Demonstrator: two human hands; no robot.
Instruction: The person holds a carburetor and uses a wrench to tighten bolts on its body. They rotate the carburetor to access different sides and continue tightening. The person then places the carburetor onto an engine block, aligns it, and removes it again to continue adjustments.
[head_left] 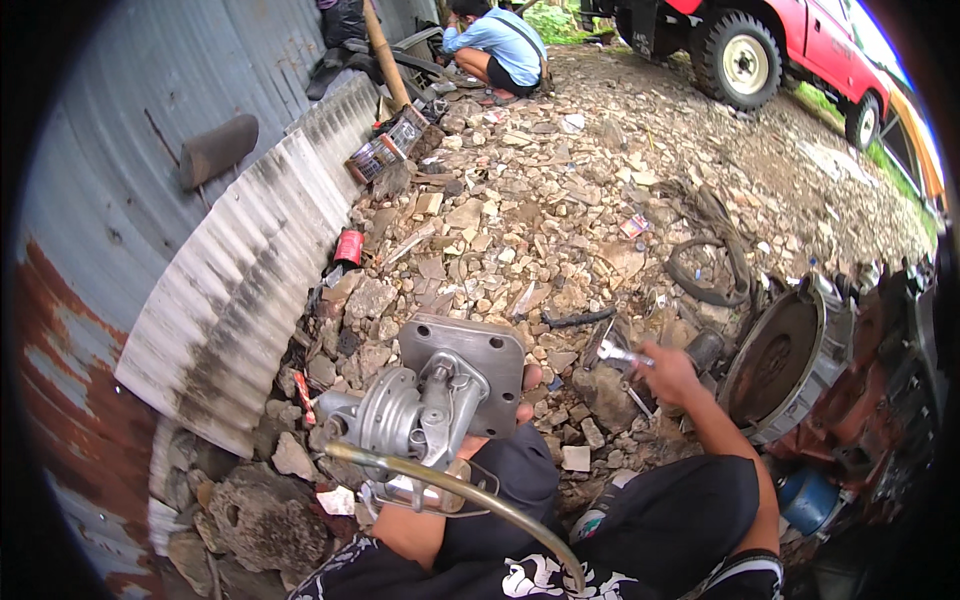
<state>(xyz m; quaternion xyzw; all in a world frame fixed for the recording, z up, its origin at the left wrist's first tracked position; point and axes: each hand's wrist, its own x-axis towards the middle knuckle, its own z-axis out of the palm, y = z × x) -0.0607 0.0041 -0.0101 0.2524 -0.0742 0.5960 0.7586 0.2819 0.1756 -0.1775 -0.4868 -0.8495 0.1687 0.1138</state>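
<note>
A grey metal mechanical fuel pump [400, 410] with a round ribbed body is raised above my lap, fixed to a flat square plate [505, 380] with corner holes. My left hand [529, 390] supports it from behind and below; only some fingertips and part of the palm show past the plate. From the pump a yellowish clear hose [500, 508] curves down toward my lap. Out to the right, my right hand [668, 375] is closed around a shiny wrench [620, 352], its head pointing left over the stones. A second slim metal tool [641, 402] shows just below that hand.
Rubble covers the ground. At right stand a large round engine housing [780, 370] and a blue canister [808, 500]. Corrugated sheets [250, 290] line the left. A dark hose [715, 290] lies ahead. Farther off are a crouching person [505, 50] and a red vehicle [825, 50].
</note>
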